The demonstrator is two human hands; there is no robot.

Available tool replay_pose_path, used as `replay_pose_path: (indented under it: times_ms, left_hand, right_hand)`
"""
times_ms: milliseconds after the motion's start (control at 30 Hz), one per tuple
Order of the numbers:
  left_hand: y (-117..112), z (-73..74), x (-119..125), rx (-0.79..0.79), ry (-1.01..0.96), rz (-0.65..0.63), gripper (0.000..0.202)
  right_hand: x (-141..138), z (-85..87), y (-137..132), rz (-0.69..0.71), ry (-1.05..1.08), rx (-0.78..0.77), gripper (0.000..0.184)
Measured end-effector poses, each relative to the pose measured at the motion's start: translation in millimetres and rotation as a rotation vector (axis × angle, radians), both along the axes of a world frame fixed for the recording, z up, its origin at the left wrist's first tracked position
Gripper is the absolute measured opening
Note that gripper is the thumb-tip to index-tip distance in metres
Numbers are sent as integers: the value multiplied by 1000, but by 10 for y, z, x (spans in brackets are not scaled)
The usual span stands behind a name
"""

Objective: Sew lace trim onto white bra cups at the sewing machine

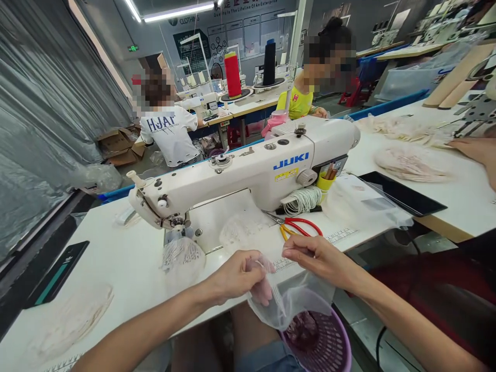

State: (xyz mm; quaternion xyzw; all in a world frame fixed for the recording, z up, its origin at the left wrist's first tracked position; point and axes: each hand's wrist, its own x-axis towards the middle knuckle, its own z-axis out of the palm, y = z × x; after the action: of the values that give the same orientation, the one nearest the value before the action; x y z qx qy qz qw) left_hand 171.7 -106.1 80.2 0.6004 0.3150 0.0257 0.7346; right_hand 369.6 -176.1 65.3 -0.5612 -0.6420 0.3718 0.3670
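Observation:
My left hand (242,274) is closed on a piece of sheer white fabric (271,310), which hangs from it over the table's front edge. To its right, my right hand (321,258) pinches thumb and finger together; what is between them, if anything, is too small to make out. Behind both hands stands a white sewing machine (232,178). A white lace piece (184,258) lies at its needle, and another pale lace piece (244,227) rests on the machine bed. Scissors (304,226) with red and yellow handles lie just beyond my right hand.
Below the hands is a purple basket (344,336) with dark scraps. Stacked pale fabric (73,320) lies left, near a dark flat box (58,274). A coil of cord (304,200), yellow cup (324,182) and black tablet (403,194) sit right. Another person's hand (475,152) is far right.

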Motion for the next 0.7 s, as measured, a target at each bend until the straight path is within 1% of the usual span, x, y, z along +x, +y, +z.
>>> replay_pose_path:
  times_ms: [67,167,200,233,300,333,367,400,467,500,533,567,600,633,667,700]
  left_hand:
    - [2,11,-11,-9,0,2,17]
    - [0,-22,-17,3,-2,-12,13]
    - [0,-40,-18,25,-5,-11,13]
    - [0,-54,-22,64,-16,-10,12]
    - [-4,-54,-36,189,-66,-17,12]
    - [-11,-33,-46,270,-103,-39,12]
    - [-22,1,-57,360,-137,-79,13]
    - [-39,47,-66,457,-164,-121,15]
    - [-90,151,-74,653,-182,-220,22]
    - [-121,196,-72,739,-178,-273,26]
    - [-152,227,-66,798,-168,-318,28]
    - [-178,240,-57,823,-144,-344,27]
    - [-195,231,-44,814,-107,-342,23]
    - [-199,201,-26,776,-59,-303,16]
    - [-191,154,-1,716,-11,-220,15]
    - [-172,95,32,642,-1,-139,26]
  right_hand:
    - [-12,-12,17,-7,-13,-2,31]
    - [-33,5,-6,-29,-29,-2,35]
    - [-34,27,-33,-29,-33,-3,37]
    - [-30,55,-67,-1,-29,-13,39]
    - [-2,120,-142,167,34,-76,46]
    - [17,150,-172,258,94,-102,50]
    - [35,171,-192,307,161,-104,54]
    - [46,181,-201,292,219,-71,55]
    - [30,159,-200,146,260,59,56]
    - [-1,130,-202,100,246,106,59]
    - [-46,91,-209,105,230,122,65]
    - [-98,44,-222,178,227,82,70]
    - [-150,-5,-240,258,248,36,70]
    - [-194,-54,-258,295,299,3,66]
    - [-224,-96,-277,288,365,-33,60]
    - [-238,-127,-296,242,427,-73,55]
